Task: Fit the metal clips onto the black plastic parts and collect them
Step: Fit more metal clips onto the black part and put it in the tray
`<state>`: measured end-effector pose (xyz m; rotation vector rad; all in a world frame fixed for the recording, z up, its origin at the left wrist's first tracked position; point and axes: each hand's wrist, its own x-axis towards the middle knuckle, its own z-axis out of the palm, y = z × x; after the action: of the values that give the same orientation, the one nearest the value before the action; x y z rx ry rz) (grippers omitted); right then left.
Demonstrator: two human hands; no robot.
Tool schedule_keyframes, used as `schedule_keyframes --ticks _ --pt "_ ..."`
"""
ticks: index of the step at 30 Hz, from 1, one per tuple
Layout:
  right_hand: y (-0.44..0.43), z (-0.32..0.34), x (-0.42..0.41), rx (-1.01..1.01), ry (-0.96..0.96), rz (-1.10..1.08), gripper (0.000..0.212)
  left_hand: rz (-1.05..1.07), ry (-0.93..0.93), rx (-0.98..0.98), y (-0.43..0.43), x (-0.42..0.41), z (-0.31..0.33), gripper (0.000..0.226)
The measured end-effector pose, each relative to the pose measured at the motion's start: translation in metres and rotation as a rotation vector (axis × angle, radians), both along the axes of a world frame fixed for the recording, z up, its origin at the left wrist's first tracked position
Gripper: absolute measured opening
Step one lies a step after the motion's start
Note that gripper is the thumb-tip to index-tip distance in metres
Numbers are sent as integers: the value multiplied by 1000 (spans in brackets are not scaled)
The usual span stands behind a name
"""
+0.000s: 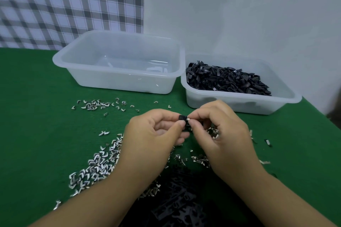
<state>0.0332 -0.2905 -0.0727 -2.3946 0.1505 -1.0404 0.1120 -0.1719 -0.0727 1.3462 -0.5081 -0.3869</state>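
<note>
**Head view: one clip going on, many left**

Left hand pinches a small matt black plastic part; right hand fingers press a bent shiny metal clip onto it, above the green felt desk. Much seems left: angular loose clips litter the desk. The right translucent tub holds black looped pieces; the left translucent tub looks nearly bare.
</note>
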Motion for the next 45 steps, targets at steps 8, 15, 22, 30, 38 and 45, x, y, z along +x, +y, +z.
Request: schedule_keyframes --ticks 8,15,22,30,38,45 --pt "1 0 0 -88 -45 -62 7 2 2 -5 1 0 0 20" --pt "0 0 -1 -116 -60 -67 7 -19 0 -19 1 -1 -1 21" --pt "-2 4 -2 114 45 -1 12 25 -181 61 2 1 -4 23" --pt "-6 8 -3 202 114 75 16 60 -388 153 3 0 -5 23" --pt "-7 7 -3 120 120 63 12 58 -410 207 4 -3 -6 19" --pt "-4 17 -2 34 106 -11 23 167 -86 13 1 6 -2 16"
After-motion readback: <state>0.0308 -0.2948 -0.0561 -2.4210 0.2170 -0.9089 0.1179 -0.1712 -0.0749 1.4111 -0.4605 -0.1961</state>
